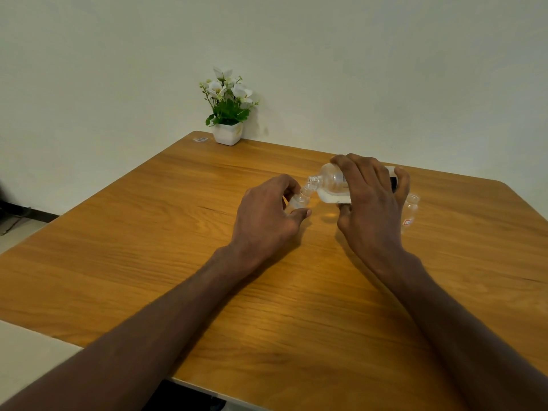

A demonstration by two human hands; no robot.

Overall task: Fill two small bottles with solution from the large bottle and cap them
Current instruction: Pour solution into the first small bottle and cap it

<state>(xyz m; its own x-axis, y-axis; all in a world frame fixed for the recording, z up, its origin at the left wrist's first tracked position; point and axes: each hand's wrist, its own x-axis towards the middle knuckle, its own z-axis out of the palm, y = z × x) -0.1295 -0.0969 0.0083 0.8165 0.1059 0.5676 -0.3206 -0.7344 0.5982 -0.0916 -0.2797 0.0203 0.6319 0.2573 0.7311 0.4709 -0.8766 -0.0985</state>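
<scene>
Left grip: the left hand (267,212) curls round a small bottle (299,200), thumb and fingers pinching it just right of the frame's centre; the bottle leans toward the right.
Right grip: the right hand (370,203) wraps over the large bottle (329,185), tipped nearly flat, its open neck touching or just above the small bottle's mouth.
Solution: pale liquid pools low in the large bottle's belly; whether any is flowing cannot be told.
Second small bottle: it (410,212) stands uncapped on the desk (148,232), just right of the right hand, partly hidden by it.
Caps: none plainly seen.
Spill risk: the two necks are narrow, so a slight misalignment or too steep a tip would likely send solution onto the desk.
Overfill risk: the left hand covers the small bottle, hiding its level.
Knock risk: the right wrist, drawing back, could topple the second small bottle.
</scene>
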